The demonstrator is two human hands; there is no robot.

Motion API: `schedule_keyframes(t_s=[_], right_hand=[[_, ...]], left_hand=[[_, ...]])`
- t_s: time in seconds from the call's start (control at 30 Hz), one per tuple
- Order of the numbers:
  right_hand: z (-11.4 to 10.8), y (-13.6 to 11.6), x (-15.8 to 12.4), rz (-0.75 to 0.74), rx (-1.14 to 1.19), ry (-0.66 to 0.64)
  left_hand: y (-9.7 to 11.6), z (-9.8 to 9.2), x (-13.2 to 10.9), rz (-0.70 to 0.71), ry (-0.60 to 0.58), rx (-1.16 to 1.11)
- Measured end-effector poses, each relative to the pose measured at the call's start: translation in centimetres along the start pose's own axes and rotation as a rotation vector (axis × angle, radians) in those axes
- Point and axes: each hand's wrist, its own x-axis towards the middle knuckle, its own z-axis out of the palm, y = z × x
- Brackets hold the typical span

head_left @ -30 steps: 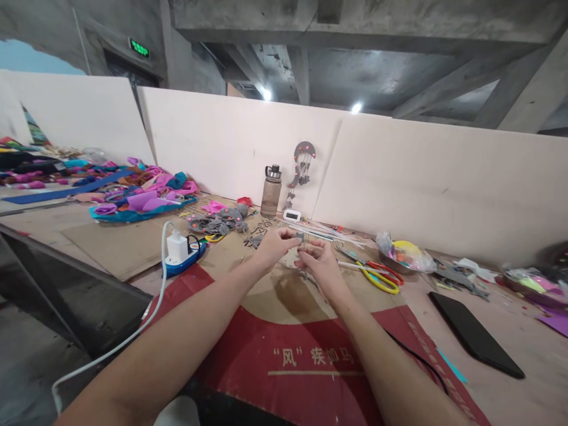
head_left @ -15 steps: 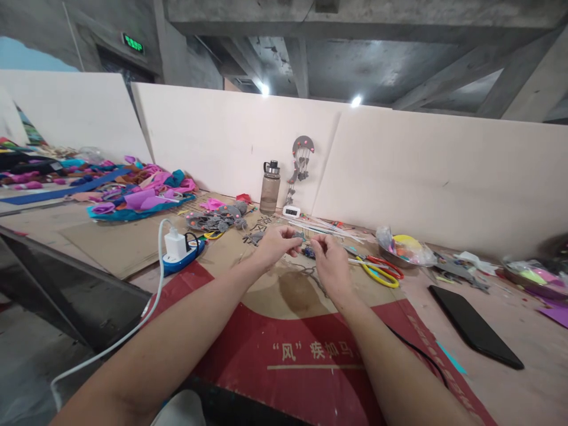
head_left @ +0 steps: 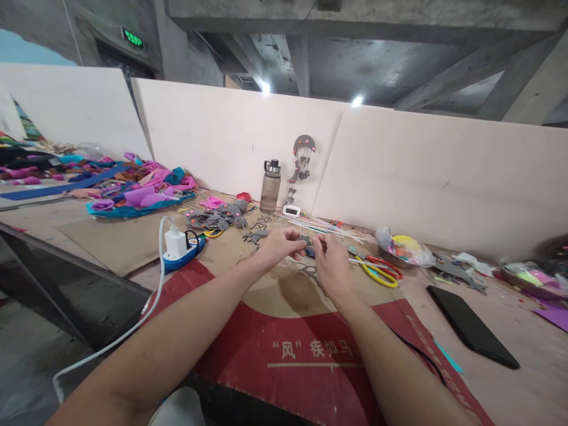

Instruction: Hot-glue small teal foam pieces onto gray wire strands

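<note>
My left hand (head_left: 280, 247) is closed in a pinch above the cardboard sheet (head_left: 266, 290). A small grey piece (head_left: 304, 239), perhaps felt, shows at its fingertips. Close beside it, my right hand (head_left: 331, 263) also pinches with thumb and forefinger; whatever is in it is too small to make out. The fingertips of both hands are a short gap apart. Dark blue bits show just behind and under the fingers. Scissors with yellow and red handles (head_left: 381, 273) lie to the right of my right hand.
Grey felt pieces with pink dots (head_left: 217, 216) are heaped at left. Behind stand a water bottle (head_left: 270, 188) and a small white clock (head_left: 291, 210). A power strip (head_left: 184, 254) trails a white cable. A black phone (head_left: 473, 325) and a bowl (head_left: 402, 254) are at right.
Both hands stay nearly in place, with the fingertips shifted slightly. The grey piece shows a little more between them. The view has tilted very slightly.
</note>
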Motion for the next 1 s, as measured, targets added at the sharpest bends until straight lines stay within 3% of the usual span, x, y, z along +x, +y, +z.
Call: schedule_keyframes(t_s=[0.33, 1.0], right_hand=[[-0.24, 0.03, 0.01, -0.065, -0.057, -0.006], [-0.19, 0.04, 0.06, -0.046, -0.049, 0.004]], left_hand=[[-0.22, 0.02, 0.13, -0.005, -0.028, -0.013], [-0.85, -0.30, 0.37, 0.011, -0.033, 0.072]])
